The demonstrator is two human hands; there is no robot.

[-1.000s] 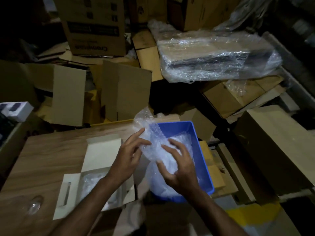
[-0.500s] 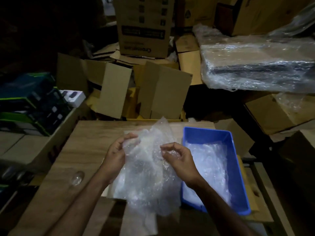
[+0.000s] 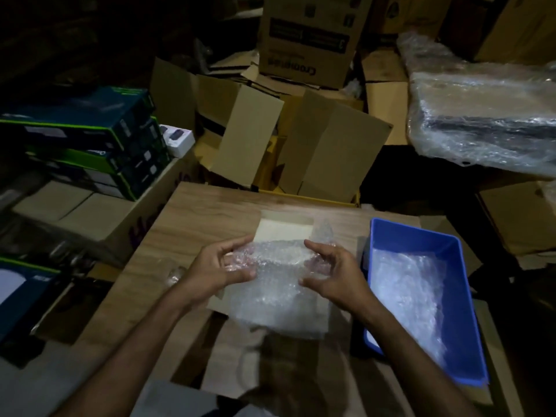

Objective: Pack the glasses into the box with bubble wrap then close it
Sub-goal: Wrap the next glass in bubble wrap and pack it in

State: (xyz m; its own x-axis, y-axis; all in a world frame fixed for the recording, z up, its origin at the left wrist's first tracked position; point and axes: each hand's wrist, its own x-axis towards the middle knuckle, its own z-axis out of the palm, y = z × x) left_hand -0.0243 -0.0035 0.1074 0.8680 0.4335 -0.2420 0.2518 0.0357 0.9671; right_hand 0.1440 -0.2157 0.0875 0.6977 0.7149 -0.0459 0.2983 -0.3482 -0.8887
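Two hands recorded at work over the wooden table (image 3: 192, 212), both gripping one sheet of bubble wrap (image 3: 276, 284).

Left hand (image 3: 222, 269): fingers and thumb curled round the sheet's left edge, fingertips seen through the plastic.

Right hand (image 3: 331, 272): thumb and fingers curled round the right edge in the same way.

Bubble wrap: half a second before, I held it up bunched and hanging in front of me; here it was lower and pulled flatter between my hands, draped over the white box (image 3: 285, 231), which lay open on the table. Only the box's far flap and a strip at its near left corner showed past the sheet. Whether the wrap touched the box floor, I could not tell.

Glass (image 3: 176, 273): one small clear item on the table just left of my left wrist, blurred; apart from the box.

Blue plastic bin (image 3: 451, 284): at the table's right edge, holding more bubble wrap. A second earlier both my hands were in it.

Surroundings: open brown cardboard cartons (image 3: 331, 152) beyond the table; stacked dark retail boxes with green edging (image 3: 90, 139) at left; a film-wrapped bundle (image 3: 487, 115) at upper right. View had swung leftward since the earlier frames.
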